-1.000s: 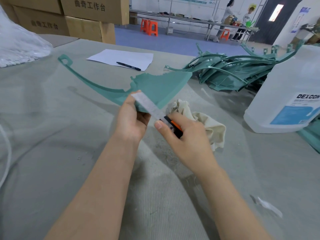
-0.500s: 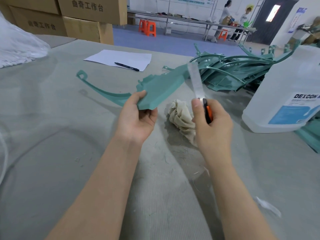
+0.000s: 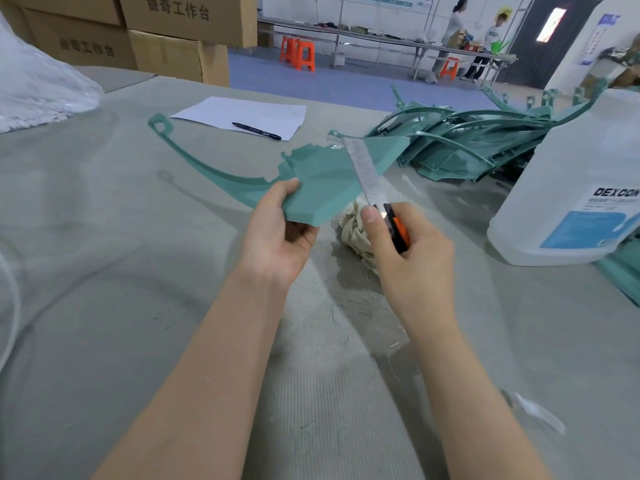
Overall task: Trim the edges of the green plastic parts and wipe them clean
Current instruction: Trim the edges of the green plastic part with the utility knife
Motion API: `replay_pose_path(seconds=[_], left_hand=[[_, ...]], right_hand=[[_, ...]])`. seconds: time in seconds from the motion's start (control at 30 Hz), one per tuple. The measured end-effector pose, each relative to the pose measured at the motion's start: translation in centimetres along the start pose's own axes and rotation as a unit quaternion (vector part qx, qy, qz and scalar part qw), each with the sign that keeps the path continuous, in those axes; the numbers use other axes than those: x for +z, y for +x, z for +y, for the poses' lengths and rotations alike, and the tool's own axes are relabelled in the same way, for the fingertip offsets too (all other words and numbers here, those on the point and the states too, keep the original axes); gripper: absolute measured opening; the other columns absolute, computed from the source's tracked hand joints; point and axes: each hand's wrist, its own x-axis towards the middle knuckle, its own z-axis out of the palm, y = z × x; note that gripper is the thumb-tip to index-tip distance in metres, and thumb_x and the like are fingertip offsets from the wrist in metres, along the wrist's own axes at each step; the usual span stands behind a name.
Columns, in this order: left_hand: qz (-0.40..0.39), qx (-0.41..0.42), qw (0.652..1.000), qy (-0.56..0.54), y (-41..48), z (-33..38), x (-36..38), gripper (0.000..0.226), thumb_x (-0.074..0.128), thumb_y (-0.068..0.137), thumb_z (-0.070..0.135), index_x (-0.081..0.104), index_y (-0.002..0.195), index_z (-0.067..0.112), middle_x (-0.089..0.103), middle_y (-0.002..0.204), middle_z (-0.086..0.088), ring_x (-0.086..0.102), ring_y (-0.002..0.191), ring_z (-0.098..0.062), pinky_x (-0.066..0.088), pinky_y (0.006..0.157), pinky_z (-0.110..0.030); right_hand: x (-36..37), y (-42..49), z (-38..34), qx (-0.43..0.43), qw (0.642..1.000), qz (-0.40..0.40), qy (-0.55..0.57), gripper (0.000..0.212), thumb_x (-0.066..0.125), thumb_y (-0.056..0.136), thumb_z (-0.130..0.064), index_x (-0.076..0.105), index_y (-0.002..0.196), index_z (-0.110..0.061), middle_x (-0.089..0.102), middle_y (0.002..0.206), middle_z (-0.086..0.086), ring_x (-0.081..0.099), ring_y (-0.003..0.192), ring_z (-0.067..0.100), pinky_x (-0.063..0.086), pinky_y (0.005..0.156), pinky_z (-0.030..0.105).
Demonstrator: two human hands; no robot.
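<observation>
While gripping the green plastic part [image 3: 322, 178] in the left hand [image 3: 277, 237], the right hand [image 3: 412, 258] is holding the utility knife [image 3: 381, 199], ideally shaving its right edge shallowly, away from the fingers.

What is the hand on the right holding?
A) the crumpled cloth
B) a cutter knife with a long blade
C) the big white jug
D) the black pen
B: the right hand grips an orange-and-black utility knife, its long blade pointing up across the green plastic part. The cloth, pen and jug rest on the table.
</observation>
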Motion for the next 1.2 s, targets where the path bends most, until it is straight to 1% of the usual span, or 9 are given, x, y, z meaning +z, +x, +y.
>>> replay_pose_path(seconds=[0.3, 0.37, 0.47, 0.53, 0.6, 0.67, 0.93, 1.1, 1.2], left_hand=[[0.030, -0.007, 0.999, 0.031, 1.0, 0.2, -0.5, 0.013, 0.056, 0.090, 0.011, 0.059, 0.078, 0.013, 0.063, 0.063, 0.000, 0.059, 0.054, -0.010, 0.051, 0.054, -0.019], [0.019, -0.007, 0.999, 0.029, 1.2, 0.2, -0.6, 0.006, 0.055, 0.091, 0.013, 0.061, 0.091, 0.012, 0.067, 0.085, -0.003, 0.065, 0.075, -0.016, 0.055, 0.074, -0.023], [0.011, -0.013, 1.000, 0.013, 1.4, 0.2, -0.8, 0.011, 0.052, 0.094, 0.016, 0.054, 0.103, 0.010, 0.056, 0.112, -0.012, 0.055, 0.103, -0.027, 0.041, 0.104, -0.036], [0.013, -0.008, 1.000, 0.012, 1.3, 0.2, -0.7, 0.008, 0.051, 0.095, 0.015, 0.054, 0.100, 0.010, 0.056, 0.107, -0.011, 0.056, 0.098, -0.026, 0.045, 0.099, -0.035], [0.014, 0.005, 1.000, 0.005, 1.3, 0.2, -0.7, 0.010, 0.053, 0.094, 0.011, 0.061, 0.088, 0.010, 0.068, 0.085, -0.006, 0.067, 0.074, -0.017, 0.057, 0.073, -0.023], [0.020, 0.018, 1.000, -0.007, 1.1, 0.2, -0.5, 0.016, 0.055, 0.093, 0.008, 0.061, 0.078, 0.011, 0.068, 0.062, -0.001, 0.065, 0.053, -0.010, 0.052, 0.050, -0.018], [-0.013, 0.030, 0.999, 0.031, 0.4, -0.6, 0.2, 0.010, 0.056, 0.093, 0.009, 0.064, 0.087, 0.009, 0.071, 0.074, -0.004, 0.067, 0.061, -0.012, 0.056, 0.055, -0.021], [-0.024, 0.032, 0.997, 0.065, 0.3, -0.7, 0.1, 0.012, 0.058, 0.092, 0.010, 0.064, 0.102, 0.009, 0.072, 0.089, -0.007, 0.070, 0.071, -0.014, 0.057, 0.058, -0.023], [-0.032, 0.006, 0.998, 0.053, 0.0, -0.5, 0.2, 0.007, 0.058, 0.092, 0.011, 0.065, 0.091, 0.012, 0.073, 0.078, -0.002, 0.069, 0.066, -0.011, 0.055, 0.053, -0.020]], right_hand=[[1.3, -0.9, -0.7, -0.070, 0.994, -0.070, -0.040, 0.029, 0.055, 0.089, -0.053, 0.039, 0.067, -0.043, 0.041, 0.050, -0.013, 0.043, 0.051, 0.007, 0.034, 0.053, 0.028], [1.3, -1.0, -0.7, -0.076, 0.993, -0.085, -0.029, 0.030, 0.057, 0.090, -0.052, 0.040, 0.066, -0.043, 0.042, 0.050, -0.013, 0.044, 0.051, 0.007, 0.036, 0.052, 0.030], [1.2, -1.0, -0.7, -0.087, 0.988, -0.130, -0.012, 0.024, 0.060, 0.090, -0.050, 0.047, 0.072, -0.038, 0.041, 0.051, -0.013, 0.042, 0.050, 0.007, 0.034, 0.052, 0.028], [1.1, -1.0, -0.9, -0.083, 0.988, -0.134, -0.006, 0.022, 0.060, 0.090, -0.048, 0.050, 0.074, -0.037, 0.043, 0.050, -0.014, 0.045, 0.050, 0.006, 0.033, 0.052, 0.023], [0.8, -0.7, -0.8, -0.054, 0.994, -0.091, 0.012, 0.022, 0.061, 0.091, -0.044, 0.051, 0.073, -0.037, 0.049, 0.052, -0.016, 0.047, 0.052, 0.004, 0.033, 0.051, 0.016], [0.5, -0.4, -0.7, -0.017, 0.999, -0.033, 0.033, 0.023, 0.061, 0.092, -0.041, 0.051, 0.072, -0.035, 0.051, 0.055, -0.020, 0.046, 0.052, 0.000, 0.034, 0.051, 0.013], [0.6, -0.6, -0.9, 0.051, 0.997, -0.017, 0.049, 0.047, 0.059, 0.072, -0.067, 0.059, 0.080, -0.021, 0.054, 0.060, -0.012, 0.046, 0.055, 0.003, 0.038, 0.056, 0.023], [0.1, 0.0, -0.6, 0.076, 0.994, 0.019, 0.075, 0.039, 0.069, 0.080, -0.051, 0.057, 0.076, -0.014, 0.046, 0.054, -0.015, 0.041, 0.051, 0.002, 0.033, 0.051, 0.016], [-0.8, 0.7, -0.1, 0.085, 0.993, 0.049, 0.063, 0.033, 0.066, 0.086, -0.046, 0.050, 0.071, -0.022, 0.042, 0.055, -0.015, 0.039, 0.052, 0.001, 0.032, 0.052, 0.016]])
